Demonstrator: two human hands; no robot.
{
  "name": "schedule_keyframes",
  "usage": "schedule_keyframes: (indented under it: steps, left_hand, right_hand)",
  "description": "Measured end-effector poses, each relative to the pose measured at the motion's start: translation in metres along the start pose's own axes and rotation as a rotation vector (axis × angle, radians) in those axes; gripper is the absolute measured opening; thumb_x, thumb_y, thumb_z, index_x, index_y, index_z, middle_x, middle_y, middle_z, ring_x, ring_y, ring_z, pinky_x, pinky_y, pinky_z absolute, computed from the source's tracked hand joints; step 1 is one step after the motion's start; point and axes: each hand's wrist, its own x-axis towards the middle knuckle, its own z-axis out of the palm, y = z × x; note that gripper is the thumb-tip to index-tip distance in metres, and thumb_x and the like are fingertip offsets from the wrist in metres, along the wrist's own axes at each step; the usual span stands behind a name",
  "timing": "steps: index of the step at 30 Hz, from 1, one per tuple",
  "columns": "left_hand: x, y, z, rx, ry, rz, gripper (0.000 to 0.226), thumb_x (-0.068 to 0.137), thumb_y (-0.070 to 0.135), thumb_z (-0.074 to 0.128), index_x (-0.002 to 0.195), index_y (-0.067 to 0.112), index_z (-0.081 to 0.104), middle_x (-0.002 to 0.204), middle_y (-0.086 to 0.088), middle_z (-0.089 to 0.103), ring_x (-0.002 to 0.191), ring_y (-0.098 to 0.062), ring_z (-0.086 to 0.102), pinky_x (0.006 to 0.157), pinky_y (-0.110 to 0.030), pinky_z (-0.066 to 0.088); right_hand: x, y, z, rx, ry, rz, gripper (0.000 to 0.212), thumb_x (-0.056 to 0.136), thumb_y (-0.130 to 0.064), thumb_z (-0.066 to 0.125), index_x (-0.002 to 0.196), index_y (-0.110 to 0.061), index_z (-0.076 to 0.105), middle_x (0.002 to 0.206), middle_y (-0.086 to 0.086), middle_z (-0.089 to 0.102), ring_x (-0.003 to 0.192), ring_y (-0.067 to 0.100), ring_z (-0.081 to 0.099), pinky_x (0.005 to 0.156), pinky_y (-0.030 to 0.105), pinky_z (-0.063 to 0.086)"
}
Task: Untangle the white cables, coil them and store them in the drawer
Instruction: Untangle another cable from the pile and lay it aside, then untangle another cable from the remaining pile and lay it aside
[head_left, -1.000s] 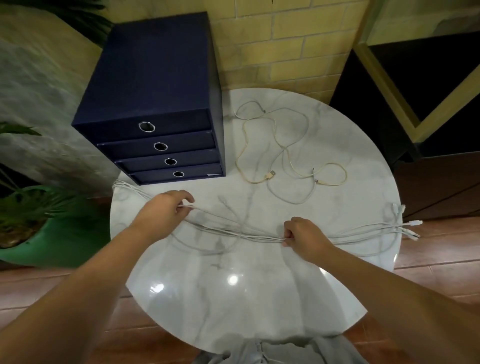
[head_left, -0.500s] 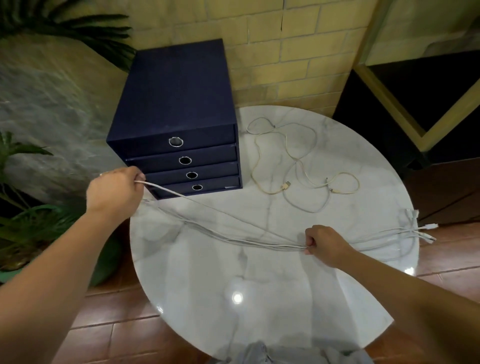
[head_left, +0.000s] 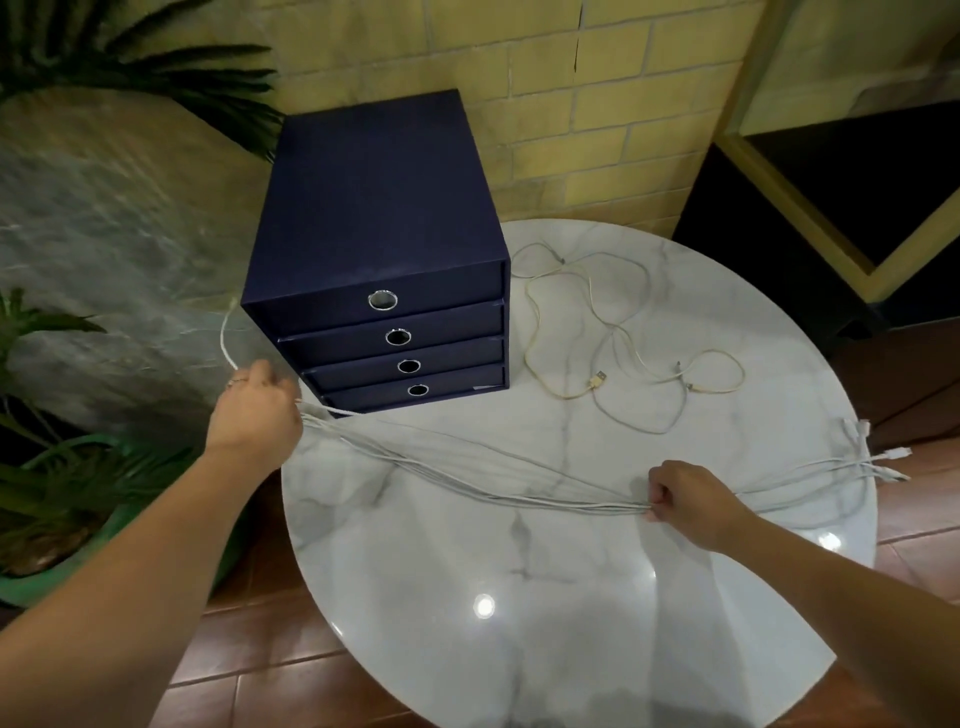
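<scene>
The view comes from a camera on the person's head, above the near edge of the desk (head_left: 519, 597). It faces forward and steeply down, past the drawer box (head_left: 384, 218) at the desk's far left, to the brick wall (head_left: 571, 130) behind the desk. The desk is close; the frame cuts its near edge.

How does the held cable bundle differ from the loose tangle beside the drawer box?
The white cable bundle is stretched between left hand and right hand; the loose tangle lies untouched in loops. The bundle looks white-grey; the tangle is partly yellowish. Both rest on the marble table.
</scene>
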Motion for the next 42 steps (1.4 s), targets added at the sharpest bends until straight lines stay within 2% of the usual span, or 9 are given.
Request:
schedule_keyframes:
  steps: [4, 11, 16, 19, 25, 29, 34, 38, 42]
  left_hand:
    - [0.005, 0.002, 0.020, -0.092, -0.128, -0.028, 0.040, 0.090, 0.014, 0.055, 0.131, 0.015, 0.053, 0.140, -0.016, 0.037, 0.127, -0.037, 0.038, 0.107, -0.046, 0.035]
    - [-0.010, 0.011, 0.050, -0.143, -0.169, -0.185, 0.042, 0.094, 0.024, 0.055, 0.136, 0.021, 0.046, 0.136, -0.013, 0.038, 0.127, -0.034, 0.038, 0.098, -0.044, 0.045]
    - [-0.008, 0.019, 0.060, -0.330, -0.212, -0.018, 0.040, 0.093, 0.006, 0.052, 0.130, 0.019, 0.054, 0.141, -0.004, 0.040, 0.121, -0.026, 0.048, 0.098, -0.035, 0.045]
    - [-0.009, 0.038, 0.060, -0.405, -0.202, 0.159, 0.046, 0.091, 0.009, 0.056, 0.135, 0.022, 0.049, 0.143, 0.001, 0.041, 0.122, -0.023, 0.048, 0.100, -0.031, 0.042]
    - [-0.011, 0.114, 0.054, -0.400, -0.443, 0.441, 0.100, 0.076, 0.038, 0.077, 0.152, 0.034, 0.012, 0.158, 0.017, 0.014, 0.136, -0.015, 0.038, 0.109, -0.030, 0.035]
    - [-0.005, 0.136, 0.055, -0.337, -0.462, 0.477, 0.082, 0.078, 0.028, 0.075, 0.147, 0.030, 0.030, 0.143, 0.011, 0.035, 0.121, -0.018, 0.050, 0.097, -0.030, 0.042]
    - [-0.011, 0.126, 0.062, -0.387, -0.411, 0.460, 0.022, 0.085, 0.017, 0.066, 0.104, 0.027, 0.061, 0.103, 0.009, 0.053, 0.096, -0.016, 0.056, 0.079, -0.024, 0.042]
    - [-0.022, 0.135, 0.063, -0.346, -0.360, 0.456, 0.020, 0.089, 0.014, 0.059, 0.103, 0.027, 0.061, 0.106, 0.008, 0.051, 0.098, -0.020, 0.054, 0.083, -0.029, 0.045]
    - [-0.028, 0.155, 0.056, -0.308, -0.382, 0.496, 0.028, 0.087, 0.024, 0.063, 0.114, 0.025, 0.057, 0.116, 0.003, 0.048, 0.103, -0.022, 0.053, 0.086, -0.028, 0.042]
  right_hand:
    - [0.000, -0.004, -0.001, 0.011, 0.011, 0.016, 0.039, 0.074, -0.014, 0.075, 0.059, -0.026, 0.041, 0.072, -0.007, 0.049, 0.073, 0.017, 0.051, 0.061, 0.020, 0.036]
    - [-0.002, -0.006, -0.001, 0.014, 0.011, 0.025, 0.038, 0.074, -0.014, 0.075, 0.059, -0.025, 0.041, 0.072, -0.006, 0.050, 0.071, 0.016, 0.051, 0.065, 0.025, 0.039]
    - [-0.003, -0.011, -0.003, 0.020, 0.019, 0.019, 0.039, 0.073, -0.011, 0.075, 0.059, -0.025, 0.041, 0.070, -0.005, 0.050, 0.071, 0.019, 0.053, 0.067, 0.028, 0.041]
    - [-0.002, -0.012, -0.005, 0.033, 0.011, 0.021, 0.039, 0.073, -0.010, 0.074, 0.059, -0.025, 0.041, 0.071, -0.005, 0.050, 0.072, 0.018, 0.052, 0.066, 0.026, 0.040]
    - [-0.001, -0.010, -0.004, 0.046, -0.009, 0.041, 0.040, 0.073, -0.011, 0.075, 0.059, -0.026, 0.040, 0.074, -0.005, 0.050, 0.074, 0.018, 0.053, 0.068, 0.027, 0.041]
    - [-0.001, -0.009, -0.002, 0.047, 0.005, 0.047, 0.039, 0.074, -0.010, 0.073, 0.060, -0.026, 0.041, 0.075, -0.004, 0.051, 0.075, 0.018, 0.053, 0.066, 0.023, 0.039]
    - [-0.002, -0.008, -0.002, 0.017, -0.003, 0.014, 0.040, 0.075, -0.016, 0.074, 0.060, -0.029, 0.039, 0.073, -0.008, 0.048, 0.074, 0.015, 0.050, 0.060, 0.016, 0.033]
    - [-0.003, -0.005, -0.002, -0.005, -0.015, -0.003, 0.037, 0.073, -0.023, 0.077, 0.064, -0.032, 0.043, 0.073, -0.010, 0.049, 0.078, 0.016, 0.050, 0.065, 0.024, 0.036]
    - [0.001, 0.000, -0.008, -0.022, -0.058, -0.048, 0.023, 0.072, -0.025, 0.078, 0.087, -0.020, 0.061, 0.087, -0.005, 0.051, 0.088, 0.016, 0.049, 0.075, 0.023, 0.039]
